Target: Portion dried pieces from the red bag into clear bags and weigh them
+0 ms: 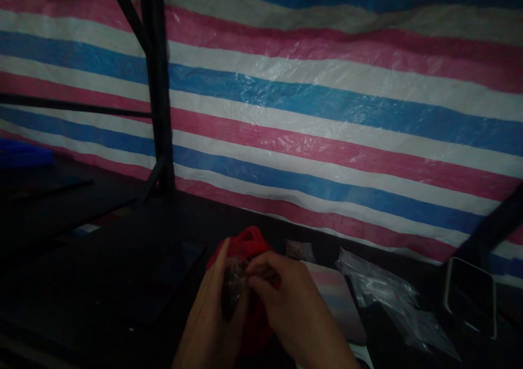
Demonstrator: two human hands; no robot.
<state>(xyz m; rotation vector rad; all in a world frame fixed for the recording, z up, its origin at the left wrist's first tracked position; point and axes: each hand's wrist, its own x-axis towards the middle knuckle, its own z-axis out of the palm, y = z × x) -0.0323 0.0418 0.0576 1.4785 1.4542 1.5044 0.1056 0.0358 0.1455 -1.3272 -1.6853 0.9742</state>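
A bright red cloth item [250, 240] lies on the dark table at the lower middle, partly covered by both hands. In front of it, my left hand [216, 298] curls round a small clear plastic packet [234, 276]; what the packet contains is too dark to make out. From the right, my right hand [281, 290] pinches at the packet's upper edge, thumb and forefinger close together. Red fabric also shows below and between the hands.
Right of the hands lie a pale flat panel [335, 298], a small packet [300, 250], clear plastic bags [379, 282] and a phone-like framed object [469, 297]. A black post [157, 85] stands before a striped tarp [327, 113]. A blue tray-like object [24, 154] sits far left.
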